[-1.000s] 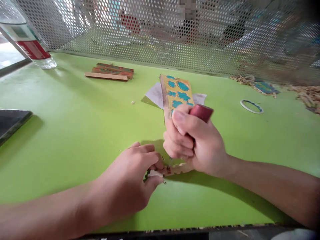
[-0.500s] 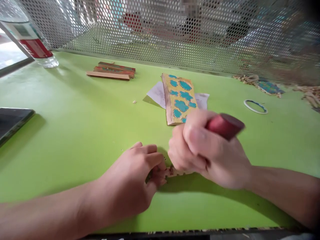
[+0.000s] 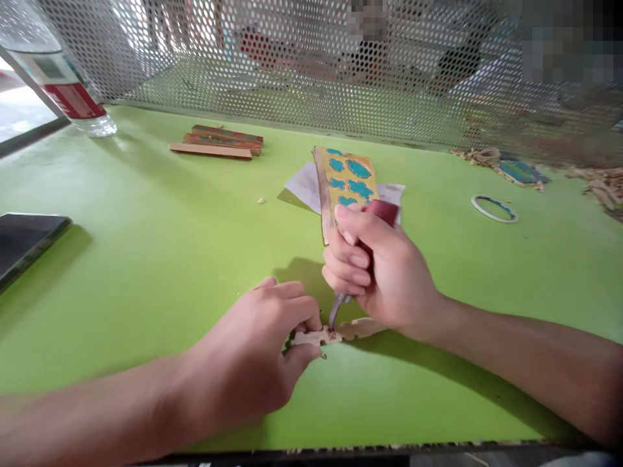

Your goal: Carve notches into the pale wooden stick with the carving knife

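Note:
My left hand point(image 3: 243, 350) pinches a thin, pale wooden piece with a scalloped edge point(image 3: 363, 329) against the green tabletop point(image 3: 146, 246). My right hand point(image 3: 384, 272) grips a red-handled carving knife point(image 3: 382, 212) in its fist. The knife's metal blade point(image 3: 335, 310) points down, its tip on the wooden piece between my hands. Just beyond my right fingers lies a board painted yellow with teal patches point(image 3: 343, 175), its near end touching my hand. It rests on white paper point(image 3: 304, 185).
A perforated metal screen point(image 3: 292, 58) runs along the far table edge. Wooden strips point(image 3: 214, 144) lie back left, near a glass bottle point(image 3: 63, 87). To the right are a thin ring point(image 3: 494, 209) and wood shavings point(image 3: 603, 188). A dark slab point(image 3: 26, 246) sits at the left edge.
My right hand has come back down and left from its raised, blurred position, bringing the blade onto the wooden piece. Its fingers now overlap the painted board's near end.

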`<state>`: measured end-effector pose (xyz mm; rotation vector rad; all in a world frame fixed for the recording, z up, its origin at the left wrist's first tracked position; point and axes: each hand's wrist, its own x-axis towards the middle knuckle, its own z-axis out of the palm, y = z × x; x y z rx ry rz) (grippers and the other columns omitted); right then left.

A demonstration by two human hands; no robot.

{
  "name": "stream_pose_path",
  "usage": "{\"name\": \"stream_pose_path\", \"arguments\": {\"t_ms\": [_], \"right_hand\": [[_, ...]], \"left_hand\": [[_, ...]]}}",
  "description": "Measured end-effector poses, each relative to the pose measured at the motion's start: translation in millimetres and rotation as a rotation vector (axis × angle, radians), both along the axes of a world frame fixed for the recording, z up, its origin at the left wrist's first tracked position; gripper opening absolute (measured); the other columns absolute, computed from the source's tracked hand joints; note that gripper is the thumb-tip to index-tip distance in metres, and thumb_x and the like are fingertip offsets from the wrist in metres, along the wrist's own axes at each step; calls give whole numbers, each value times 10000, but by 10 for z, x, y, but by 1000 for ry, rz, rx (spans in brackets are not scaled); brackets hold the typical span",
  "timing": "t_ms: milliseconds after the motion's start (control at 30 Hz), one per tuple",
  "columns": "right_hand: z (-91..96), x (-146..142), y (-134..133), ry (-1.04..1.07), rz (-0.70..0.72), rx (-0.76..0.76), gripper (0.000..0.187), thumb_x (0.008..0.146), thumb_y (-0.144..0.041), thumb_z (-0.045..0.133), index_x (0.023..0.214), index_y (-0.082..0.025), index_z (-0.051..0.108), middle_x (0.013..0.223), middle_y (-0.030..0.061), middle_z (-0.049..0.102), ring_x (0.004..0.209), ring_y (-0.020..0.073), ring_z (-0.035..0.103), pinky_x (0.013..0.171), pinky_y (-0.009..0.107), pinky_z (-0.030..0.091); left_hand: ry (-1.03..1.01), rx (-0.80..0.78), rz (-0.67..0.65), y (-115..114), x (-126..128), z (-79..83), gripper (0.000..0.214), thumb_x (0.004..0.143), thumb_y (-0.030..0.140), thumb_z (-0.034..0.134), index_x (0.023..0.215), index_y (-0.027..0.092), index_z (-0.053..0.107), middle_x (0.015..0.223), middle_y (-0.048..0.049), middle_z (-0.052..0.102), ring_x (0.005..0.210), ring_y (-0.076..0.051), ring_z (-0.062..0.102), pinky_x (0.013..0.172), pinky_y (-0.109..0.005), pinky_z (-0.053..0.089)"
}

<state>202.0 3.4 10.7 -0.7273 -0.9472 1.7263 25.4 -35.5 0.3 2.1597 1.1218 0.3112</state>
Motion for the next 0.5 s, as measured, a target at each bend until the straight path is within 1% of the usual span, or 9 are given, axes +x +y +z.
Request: {"name": "stream_pose_path", "arguments": {"t_ms": [67, 100, 133, 167, 200, 367, 433, 500], "right_hand": [[-65, -13, 118, 17, -67, -205, 444, 864, -275, 748, 568, -200, 425, 488, -96, 358, 384, 41, 285, 357, 187, 274], [-74, -19, 153, 24, -78, -261, 436, 842, -271, 764, 571, -197, 431, 485, -100, 356, 383, 37, 274, 347, 180, 265], [-67, -21, 168, 31, -82, -281, 425, 832, -267, 770, 577, -196, 437, 484, -102, 355, 380, 35, 266, 341, 177, 262], [-47, -20, 164, 42, -72, -262, 414, 836, -267, 765, 584, -197, 444, 482, -103, 356, 375, 36, 264, 336, 177, 261], [-16, -15, 142, 49, -51, -211, 405, 850, -273, 754, 592, -197, 451, 481, -103, 360, 370, 39, 269, 334, 178, 265], [134, 32, -64, 27, 90, 163, 389, 921, -323, 703, 616, -207, 493, 475, -91, 405, 365, 62, 354, 365, 195, 344], [156, 39, -134, -11, 133, 250, 394, 948, -319, 676, 613, -213, 497, 470, -85, 418, 377, 71, 384, 394, 207, 377], [178, 33, -195, -62, 141, 299, 389, 956, -309, 668, 614, -221, 505, 473, -79, 431, 394, 76, 389, 413, 217, 374]], "left_hand": [[-1, -15, -6, 9, -2, 0, 72, 834, 169, 629, 769, 198, 639, 793, -1, 629, 710, -160, 518, 724, -322, 395], [-3, -17, -8, 13, -3, -2, 76, 832, 163, 625, 764, 196, 632, 792, 0, 624, 710, -159, 512, 726, -323, 390], [-6, -21, -9, 16, -4, -5, 78, 833, 160, 622, 765, 196, 632, 795, -1, 623, 713, -158, 511, 732, -324, 388], [-8, -26, -9, 16, -5, -9, 77, 836, 163, 621, 769, 197, 638, 801, -3, 627, 721, -160, 514, 738, -325, 389], [-7, -32, -5, 16, -6, -13, 75, 841, 170, 621, 778, 200, 648, 810, -6, 635, 733, -164, 521, 745, -327, 392], [-16, -41, -18, 9, -8, -11, 81, 844, 178, 623, 795, 202, 683, 876, -23, 675, 792, -178, 575, 771, -327, 429], [-28, -32, -46, 10, -4, 2, 109, 836, 146, 611, 749, 191, 658, 855, -17, 673, 766, -160, 581, 759, -310, 440], [-39, -5, -51, 12, 1, 14, 133, 817, 109, 606, 709, 182, 632, 791, 2, 659, 699, -131, 563, 735, -288, 443]]}}
